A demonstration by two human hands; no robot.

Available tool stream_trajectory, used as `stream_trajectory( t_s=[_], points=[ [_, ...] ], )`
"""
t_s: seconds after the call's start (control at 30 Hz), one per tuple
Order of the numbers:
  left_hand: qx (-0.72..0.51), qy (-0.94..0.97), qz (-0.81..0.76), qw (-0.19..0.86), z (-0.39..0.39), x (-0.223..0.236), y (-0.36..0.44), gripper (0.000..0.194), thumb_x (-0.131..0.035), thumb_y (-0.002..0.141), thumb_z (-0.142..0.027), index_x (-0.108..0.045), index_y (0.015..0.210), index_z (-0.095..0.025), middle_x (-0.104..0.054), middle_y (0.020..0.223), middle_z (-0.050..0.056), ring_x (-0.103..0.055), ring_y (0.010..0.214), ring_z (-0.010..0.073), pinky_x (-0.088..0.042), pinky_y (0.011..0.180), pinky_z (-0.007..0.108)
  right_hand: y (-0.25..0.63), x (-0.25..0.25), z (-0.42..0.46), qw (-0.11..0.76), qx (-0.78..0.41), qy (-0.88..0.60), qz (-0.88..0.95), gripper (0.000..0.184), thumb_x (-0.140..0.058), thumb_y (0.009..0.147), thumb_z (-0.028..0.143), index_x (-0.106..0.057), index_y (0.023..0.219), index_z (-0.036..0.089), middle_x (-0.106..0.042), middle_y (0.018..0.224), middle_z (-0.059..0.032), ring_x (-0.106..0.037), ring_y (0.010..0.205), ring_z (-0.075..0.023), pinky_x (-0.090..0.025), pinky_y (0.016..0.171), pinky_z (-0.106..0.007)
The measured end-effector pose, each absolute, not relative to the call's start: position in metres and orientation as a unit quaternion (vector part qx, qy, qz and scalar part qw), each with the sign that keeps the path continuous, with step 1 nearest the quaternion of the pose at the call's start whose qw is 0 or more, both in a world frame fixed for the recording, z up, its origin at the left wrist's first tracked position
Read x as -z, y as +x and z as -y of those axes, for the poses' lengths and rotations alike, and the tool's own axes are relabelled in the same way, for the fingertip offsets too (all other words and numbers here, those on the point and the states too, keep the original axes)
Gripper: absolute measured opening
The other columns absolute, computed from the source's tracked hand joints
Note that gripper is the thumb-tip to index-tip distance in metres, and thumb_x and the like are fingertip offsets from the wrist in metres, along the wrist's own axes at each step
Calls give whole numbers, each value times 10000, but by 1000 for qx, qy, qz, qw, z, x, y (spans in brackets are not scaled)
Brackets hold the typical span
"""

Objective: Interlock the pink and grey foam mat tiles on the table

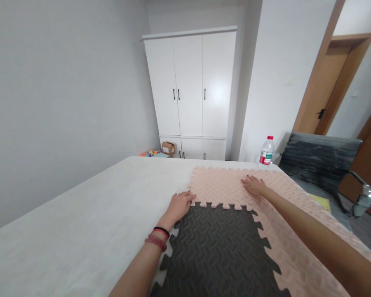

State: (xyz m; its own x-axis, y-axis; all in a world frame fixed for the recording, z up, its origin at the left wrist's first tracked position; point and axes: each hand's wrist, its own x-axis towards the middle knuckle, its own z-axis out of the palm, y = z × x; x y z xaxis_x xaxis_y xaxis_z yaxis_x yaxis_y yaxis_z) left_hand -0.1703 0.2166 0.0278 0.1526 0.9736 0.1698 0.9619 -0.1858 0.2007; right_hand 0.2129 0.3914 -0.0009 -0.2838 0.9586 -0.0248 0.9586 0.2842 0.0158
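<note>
A black foam mat tile (216, 247) with toothed edges lies on the white surface in front of me. Pink foam mat tiles (218, 183) join its far edge and run down its right side. My left hand (179, 205) rests palm down at the black tile's far left corner, its fingertips on the near left corner of the pink foam. Farther right, my right hand (253, 185) lies flat on the pink foam with the fingers spread. Neither hand grips anything. My right forearm covers part of the pink foam.
The white table (89, 218) stretches off to the left. A bottle with a red cap (266, 152) stands at the far right edge. Beyond are a white wardrobe (190, 82), a cardboard box (168, 147) and a dark bench (318, 161) with a metal armrest.
</note>
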Motion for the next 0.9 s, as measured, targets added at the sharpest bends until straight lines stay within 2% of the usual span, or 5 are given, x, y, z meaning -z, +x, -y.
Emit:
stream_trajectory(
  t_s=[0.17,0.33,0.5,0.7,0.9],
  points=[
    [-135,763,-632,17,-213,-28,-172,404,-368,897,-236,-582,1213,-369,-564,1328,-5,-480,1245,212,-301,1064,536,211,-11,-364,10,-16,583,-812,602,-219,925,545,-321,1446,264,-210,1533,-99,-211,1388,-310,-205,1054,-627],
    [-138,763,-631,22,-216,-22,-175,403,-364,900,-246,-571,1223,-370,-553,1341,-7,-459,1262,206,-284,1072,537,223,-5,-312,-11,-54,527,-848,610,-227,917,579,-327,1440,282,-175,1547,-37,-128,1416,-230,-128,1121,-534],
    [-136,761,-634,28,-220,-19,-175,404,-358,903,-257,-562,1232,-374,-527,1367,-6,-454,1268,187,-272,1083,522,227,8,-292,1,-67,524,-849,589,-191,931,562,-387,1404,270,-289,1508,-47,-204,1395,-242,-217,1079,-570],
    [-126,756,-641,35,-225,-18,-174,412,-374,891,-240,-575,1230,-358,-535,1363,15,-457,1273,185,-286,1084,474,217,2,-286,3,-105,514,-851,486,-300,940,445,-416,1373,258,-330,1486,-77,-245,1375,-254,-222,1069,-571],
    [-119,758,-640,29,-227,-16,-175,419,-373,895,-242,-564,1249,-358,-523,1377,7,-459,1275,187,-320,1066,416,209,-22,-284,35,-41,528,-847,513,-337,921,534,-472,1321,242,-395,1439,-112,-329,1332,-269,-336,1014,-498]
  ],
)
